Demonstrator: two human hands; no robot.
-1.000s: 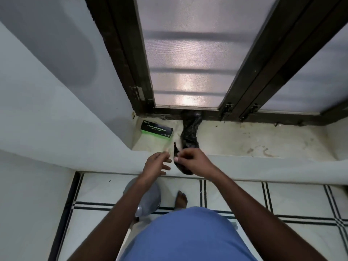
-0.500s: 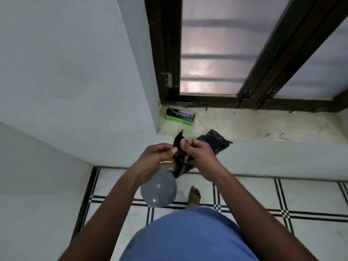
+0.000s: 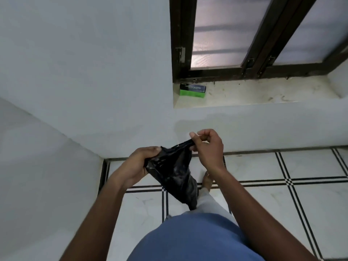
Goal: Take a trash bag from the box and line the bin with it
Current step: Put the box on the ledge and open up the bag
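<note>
A black trash bag (image 3: 174, 172) hangs crumpled between my two hands, in front of my body and above the tiled floor. My left hand (image 3: 140, 164) grips its left edge. My right hand (image 3: 208, 147) pinches its upper right edge between thumb and fingers, a little higher than the left. The top edge is stretched taut between them. The green and black trash bag box (image 3: 192, 90) lies on the window sill (image 3: 263, 93), at its left end. The bin does not show in this view.
A dark-framed frosted window (image 3: 244, 34) stands above the sill. White walls meet in a corner at the left. The floor (image 3: 301, 204) is white tile with black lines. My bare foot (image 3: 207, 180) is under the bag.
The bag has come fully off the sill and down in front of me. My hands have drawn apart, spreading its top edge. The round grey bin seen below my hands is out of sight.
</note>
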